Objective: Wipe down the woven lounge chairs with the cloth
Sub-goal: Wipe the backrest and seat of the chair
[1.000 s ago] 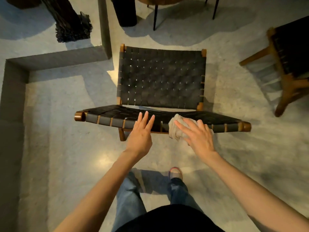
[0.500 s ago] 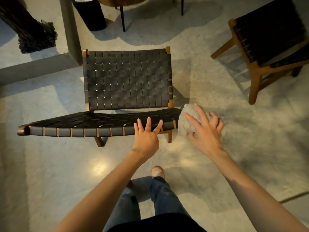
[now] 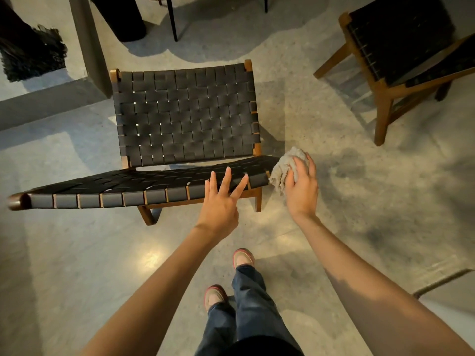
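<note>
The left hand (image 3: 218,211) is resting with fingers (image 3: 227,177) spread on the backrest's top edge. Just right of them, the right hand (image 3: 302,186) is gripping the bunched cloth (image 3: 285,168), fingers curled around it. The cloth has slid rightward off the rail's end, suggesting that stroke is finishing. The woven lounge chair (image 3: 185,114) is facing away, its long axis running left-right. Beyond, the second chair (image 3: 401,37) is waiting.

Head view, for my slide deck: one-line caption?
Right hand presses cloth to woven lounge chair corner; left hand steadies it.
</note>
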